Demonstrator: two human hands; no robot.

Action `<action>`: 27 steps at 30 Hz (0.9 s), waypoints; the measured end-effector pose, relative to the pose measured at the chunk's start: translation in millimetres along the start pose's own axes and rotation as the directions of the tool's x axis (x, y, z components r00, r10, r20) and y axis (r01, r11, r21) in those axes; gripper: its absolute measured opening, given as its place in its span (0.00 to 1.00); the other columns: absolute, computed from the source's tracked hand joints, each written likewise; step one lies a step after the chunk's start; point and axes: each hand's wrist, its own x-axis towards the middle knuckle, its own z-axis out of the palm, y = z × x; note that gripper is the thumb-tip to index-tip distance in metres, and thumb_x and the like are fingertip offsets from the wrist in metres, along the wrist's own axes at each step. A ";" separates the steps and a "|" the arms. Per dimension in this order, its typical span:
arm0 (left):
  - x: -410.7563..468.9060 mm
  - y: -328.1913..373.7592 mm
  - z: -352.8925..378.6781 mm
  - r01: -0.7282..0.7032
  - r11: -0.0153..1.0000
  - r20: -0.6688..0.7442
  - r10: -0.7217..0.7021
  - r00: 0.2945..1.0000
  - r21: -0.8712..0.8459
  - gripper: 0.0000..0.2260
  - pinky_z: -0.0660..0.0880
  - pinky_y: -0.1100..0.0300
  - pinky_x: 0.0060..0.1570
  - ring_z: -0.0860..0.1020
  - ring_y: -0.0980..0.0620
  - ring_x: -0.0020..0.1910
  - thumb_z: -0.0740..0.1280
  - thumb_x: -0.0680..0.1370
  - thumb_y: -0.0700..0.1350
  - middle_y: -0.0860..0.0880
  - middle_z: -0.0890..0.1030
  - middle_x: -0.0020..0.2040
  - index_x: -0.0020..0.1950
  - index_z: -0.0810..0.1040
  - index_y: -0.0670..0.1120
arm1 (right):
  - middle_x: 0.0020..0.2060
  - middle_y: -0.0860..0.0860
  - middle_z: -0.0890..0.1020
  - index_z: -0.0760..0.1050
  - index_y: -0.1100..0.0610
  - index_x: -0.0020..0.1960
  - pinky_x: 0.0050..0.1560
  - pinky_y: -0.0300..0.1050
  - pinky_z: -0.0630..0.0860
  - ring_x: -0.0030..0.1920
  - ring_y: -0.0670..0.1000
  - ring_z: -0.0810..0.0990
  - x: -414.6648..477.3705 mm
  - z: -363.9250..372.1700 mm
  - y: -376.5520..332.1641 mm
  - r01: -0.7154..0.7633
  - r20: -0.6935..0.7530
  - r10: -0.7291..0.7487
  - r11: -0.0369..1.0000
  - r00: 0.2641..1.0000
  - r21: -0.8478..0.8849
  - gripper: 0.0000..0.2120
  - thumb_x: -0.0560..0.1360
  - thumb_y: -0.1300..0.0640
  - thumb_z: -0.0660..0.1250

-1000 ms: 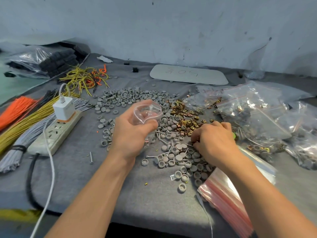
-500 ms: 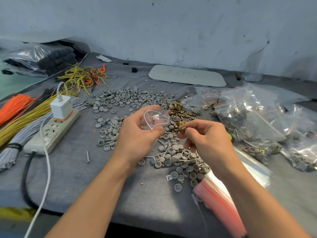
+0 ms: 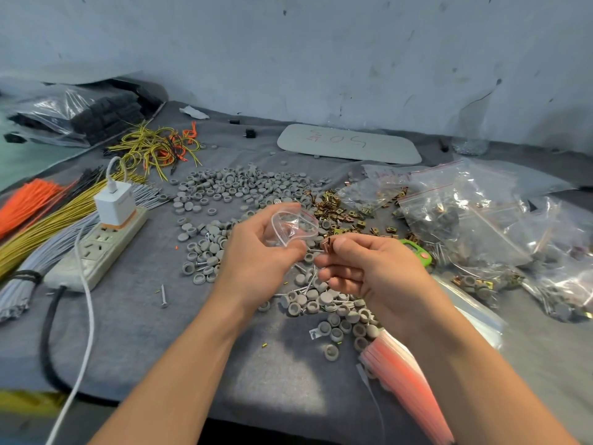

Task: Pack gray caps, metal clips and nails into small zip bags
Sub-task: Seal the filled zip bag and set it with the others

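Gray felt is covering the table (image 3: 134,332), with gray caps (image 3: 244,187) spreading from centre toward twelve o'clock and metal clips (image 3: 333,207) lying at one o'clock. At centre, the left hand (image 3: 256,255) is gripping a small zip bag (image 3: 292,224), its mouth gaping. The right hand (image 3: 375,271) is pinching coppery pieces (image 3: 328,245) just at the bag's four o'clock. One nail (image 3: 163,295) is lying at eight o'clock.

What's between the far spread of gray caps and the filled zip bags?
A pile of metal clips lies between the gray caps and the filled zip bags; head view.
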 end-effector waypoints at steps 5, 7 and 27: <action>0.0 -1.3 -2.3 -0.002 1.000 0.011 0.003 1.000 -0.007 0.20 0.77 0.71 0.44 0.85 0.61 0.49 0.74 0.74 0.33 0.59 0.87 0.49 0.61 0.83 0.54 | 0.38 0.60 0.86 0.80 0.66 0.52 0.32 0.37 0.80 0.32 0.50 0.82 0.6 1.6 0.4 -0.058 0.041 0.057 0.998 0.998 0.030 0.10 0.84 0.63 0.62; 0.3 -1.5 -3.1 -0.002 1.000 0.014 0.003 1.000 -0.011 0.21 0.77 0.70 0.45 0.85 0.60 0.49 0.74 0.74 0.33 0.58 0.87 0.49 0.61 0.83 0.54 | 0.39 0.60 0.86 0.81 0.66 0.53 0.31 0.37 0.80 0.32 0.50 0.82 0.9 2.0 0.0 -0.085 0.067 0.081 0.995 0.995 0.061 0.10 0.84 0.64 0.61; -15.9 9.7 9.1 -0.100 0.880 0.159 0.028 0.987 0.464 0.35 0.72 0.74 0.44 0.80 0.67 0.48 0.76 0.68 0.46 0.65 0.82 0.50 0.70 0.70 0.70 | 0.33 0.53 0.85 0.87 0.54 0.42 0.31 0.47 0.74 0.30 0.56 0.75 -1.7 1.8 -11.1 0.270 -0.098 -0.341 0.863 0.935 -0.427 0.09 0.76 0.63 0.70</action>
